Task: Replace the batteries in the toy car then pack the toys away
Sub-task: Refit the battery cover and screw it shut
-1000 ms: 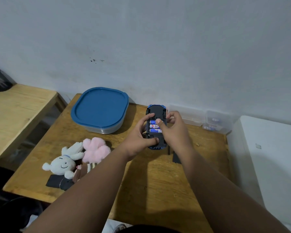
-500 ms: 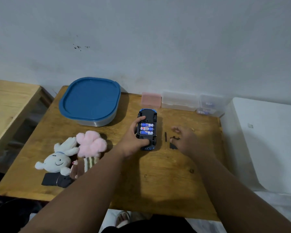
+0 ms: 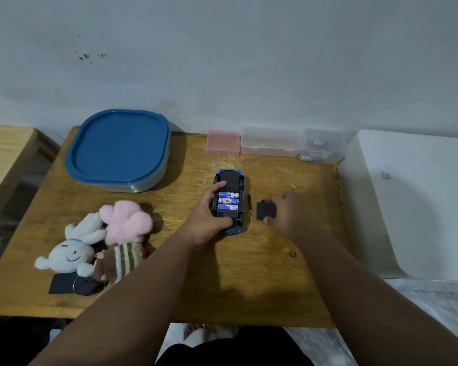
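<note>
A blue toy car [image 3: 229,180] lies upside down on the wooden table [image 3: 222,273], its battery bay uncovered with three batteries [image 3: 228,201] in it. My left hand [image 3: 209,217] grips the car from its left side. My right hand [image 3: 284,215] pinches the black battery cover [image 3: 264,210] just right of the car, at the table surface. A thin screwdriver [image 3: 249,207] lies between car and cover. A white plush bunny [image 3: 74,249] and a pink plush toy [image 3: 124,225] lie at the left front.
A box with a blue lid [image 3: 118,149] stands at the back left. Small pink [image 3: 223,142] and clear plastic cases [image 3: 271,141] line the wall, one [image 3: 320,149] holding batteries. A white bin [image 3: 413,202] stands right of the table, another wooden table [image 3: 3,154] left.
The car came down from mid-air onto the table in my left hand. My right hand left the battery bay, moved right and closed its fingers on the black cover.
</note>
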